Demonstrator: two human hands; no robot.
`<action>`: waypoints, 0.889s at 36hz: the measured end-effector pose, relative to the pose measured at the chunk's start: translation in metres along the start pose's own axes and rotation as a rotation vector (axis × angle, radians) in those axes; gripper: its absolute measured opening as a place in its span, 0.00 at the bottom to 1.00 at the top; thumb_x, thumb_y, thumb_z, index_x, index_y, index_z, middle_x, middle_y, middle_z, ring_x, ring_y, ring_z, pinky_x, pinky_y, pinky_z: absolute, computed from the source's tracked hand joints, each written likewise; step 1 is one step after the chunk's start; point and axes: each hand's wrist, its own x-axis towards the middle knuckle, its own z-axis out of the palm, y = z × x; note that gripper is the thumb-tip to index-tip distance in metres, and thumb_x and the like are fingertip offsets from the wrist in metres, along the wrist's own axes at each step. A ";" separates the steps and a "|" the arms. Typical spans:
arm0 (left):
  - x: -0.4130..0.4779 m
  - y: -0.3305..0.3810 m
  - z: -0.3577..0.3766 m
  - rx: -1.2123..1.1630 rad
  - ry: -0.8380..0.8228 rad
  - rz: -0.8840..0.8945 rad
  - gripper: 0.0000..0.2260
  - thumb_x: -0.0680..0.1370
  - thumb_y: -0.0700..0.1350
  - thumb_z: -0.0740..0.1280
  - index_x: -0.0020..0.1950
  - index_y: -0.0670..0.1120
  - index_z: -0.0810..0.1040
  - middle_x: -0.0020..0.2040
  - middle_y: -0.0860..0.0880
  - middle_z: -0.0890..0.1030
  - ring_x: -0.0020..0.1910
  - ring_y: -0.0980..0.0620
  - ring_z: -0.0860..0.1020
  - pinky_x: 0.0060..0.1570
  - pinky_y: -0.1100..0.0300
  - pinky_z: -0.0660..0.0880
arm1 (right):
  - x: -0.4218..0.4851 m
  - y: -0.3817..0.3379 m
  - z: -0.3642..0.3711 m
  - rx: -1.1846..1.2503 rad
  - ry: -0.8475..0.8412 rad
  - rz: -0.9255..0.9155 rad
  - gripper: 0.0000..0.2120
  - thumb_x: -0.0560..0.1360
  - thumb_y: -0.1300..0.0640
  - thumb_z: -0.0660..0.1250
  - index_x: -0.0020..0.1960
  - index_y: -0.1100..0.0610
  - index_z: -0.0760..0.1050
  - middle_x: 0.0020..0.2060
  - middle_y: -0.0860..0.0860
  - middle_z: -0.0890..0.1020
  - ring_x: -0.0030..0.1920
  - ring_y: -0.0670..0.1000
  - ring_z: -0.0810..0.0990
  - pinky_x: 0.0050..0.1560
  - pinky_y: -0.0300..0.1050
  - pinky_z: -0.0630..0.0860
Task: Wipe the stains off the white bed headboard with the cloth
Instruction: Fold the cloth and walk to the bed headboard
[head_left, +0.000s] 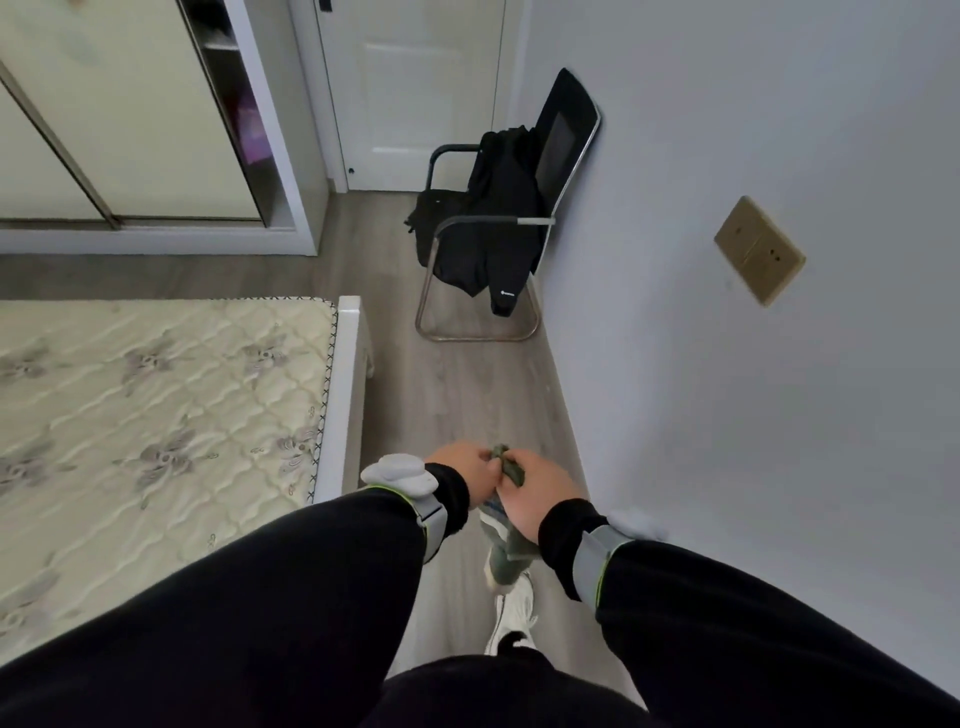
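Observation:
My left hand (464, 472) and my right hand (537, 496) are together in front of me, low over the floor. Both grip a small bunched olive-green cloth (510, 466) between them; more of it hangs below my right hand. The bed with its bare quilted mattress (156, 415) lies to my left, edged by a white frame board (345, 384). No headboard shows in this view.
A black chair (498, 228) with a dark jacket draped on it stands against the right wall ahead. A narrow strip of wood floor (457, 384) runs between bed and wall. A wardrobe (130, 119) and a white door (415, 88) are further off. A brass wall plate (759, 250) sits on the right wall.

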 end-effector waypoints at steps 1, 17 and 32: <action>0.013 -0.002 -0.008 -0.007 0.004 -0.010 0.17 0.85 0.51 0.56 0.64 0.44 0.80 0.60 0.43 0.83 0.57 0.43 0.80 0.59 0.53 0.75 | 0.015 -0.003 -0.003 -0.005 -0.008 -0.011 0.13 0.80 0.47 0.59 0.62 0.46 0.76 0.54 0.46 0.82 0.51 0.51 0.80 0.54 0.44 0.75; 0.195 0.044 -0.139 -0.125 0.137 -0.184 0.21 0.83 0.46 0.58 0.77 0.49 0.67 0.65 0.43 0.79 0.62 0.43 0.78 0.60 0.56 0.73 | 0.253 -0.052 -0.091 -0.004 -0.139 -0.159 0.16 0.80 0.52 0.60 0.67 0.50 0.75 0.58 0.50 0.81 0.56 0.53 0.80 0.57 0.43 0.74; 0.325 -0.030 -0.253 -0.242 0.231 -0.265 0.16 0.82 0.45 0.59 0.69 0.50 0.74 0.62 0.45 0.80 0.60 0.44 0.78 0.56 0.56 0.73 | 0.418 -0.164 -0.095 -0.194 -0.211 -0.260 0.14 0.80 0.53 0.60 0.64 0.50 0.75 0.58 0.50 0.82 0.57 0.55 0.79 0.53 0.42 0.72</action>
